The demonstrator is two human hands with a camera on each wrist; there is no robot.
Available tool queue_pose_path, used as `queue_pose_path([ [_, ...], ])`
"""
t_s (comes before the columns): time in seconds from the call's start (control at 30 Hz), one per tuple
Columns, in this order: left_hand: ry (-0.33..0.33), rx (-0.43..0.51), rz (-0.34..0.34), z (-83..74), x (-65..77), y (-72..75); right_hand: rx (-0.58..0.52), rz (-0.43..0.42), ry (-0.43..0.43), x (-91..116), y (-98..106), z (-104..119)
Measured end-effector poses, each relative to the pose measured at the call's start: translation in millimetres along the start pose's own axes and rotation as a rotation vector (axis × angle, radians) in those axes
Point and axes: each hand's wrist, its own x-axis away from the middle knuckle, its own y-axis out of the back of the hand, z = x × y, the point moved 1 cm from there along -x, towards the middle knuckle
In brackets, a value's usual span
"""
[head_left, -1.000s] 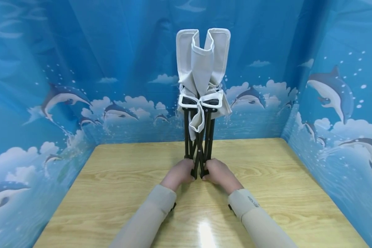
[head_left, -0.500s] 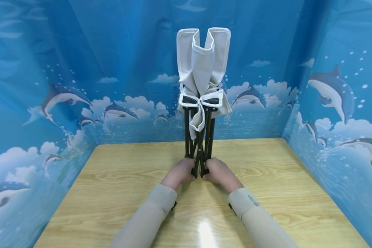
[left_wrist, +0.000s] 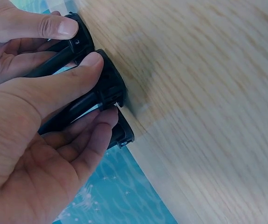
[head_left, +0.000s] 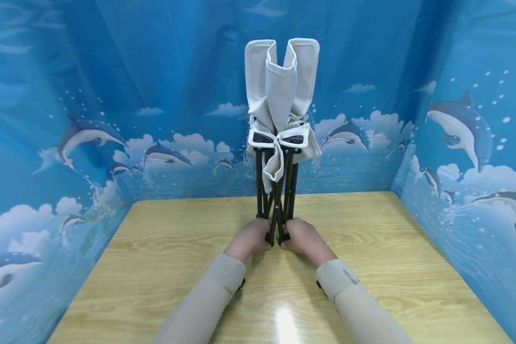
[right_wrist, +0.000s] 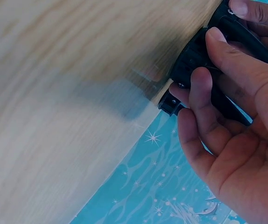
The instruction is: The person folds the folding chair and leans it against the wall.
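Observation:
A folded camp chair (head_left: 281, 95) stands upright toward the back of the table, its white fabric bunched above dark crossed legs. My left hand (head_left: 252, 238) grips the legs low on the left side, and my right hand (head_left: 303, 241) grips them low on the right. In the left wrist view the left thumb (left_wrist: 71, 83) presses a black plastic foot (left_wrist: 111, 81) while the fingers curl behind it. In the right wrist view the right hand (right_wrist: 236, 135) pinches another black foot (right_wrist: 190, 60) between thumb and fingers. The rear legs are partly hidden.
A wood-grain table (head_left: 163, 286) lies under the chair. Blue curtains printed with dolphins (head_left: 90, 134) and clouds enclose the back and both sides. Light glares off the table's front (head_left: 285, 325).
Almost nothing differs; both hands keep their hold low on the chair legs, and the chair stays folded and upright.

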Motion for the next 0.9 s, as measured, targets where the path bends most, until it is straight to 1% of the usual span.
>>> queue_pose_path([
  [0.37,0.02,0.028,0.0,0.8,-1.0,0.2,-0.001,0.021,-0.019,-3.0,0.2,-1.4],
  [0.47,0.016,0.042,-0.003,1.3,-1.3,0.1,-0.005,0.023,-0.023,-3.6,0.1,-1.5],
  [0.6,0.009,0.06,-0.005,2.4,-2.8,0.1,-0.009,0.02,-0.028,-4.4,0.8,-1.2],
  [0.9,0.035,0.061,0.006,3.7,-6.7,-1.1,0.005,0.007,-0.024,-7.1,1.5,-2.4],
])
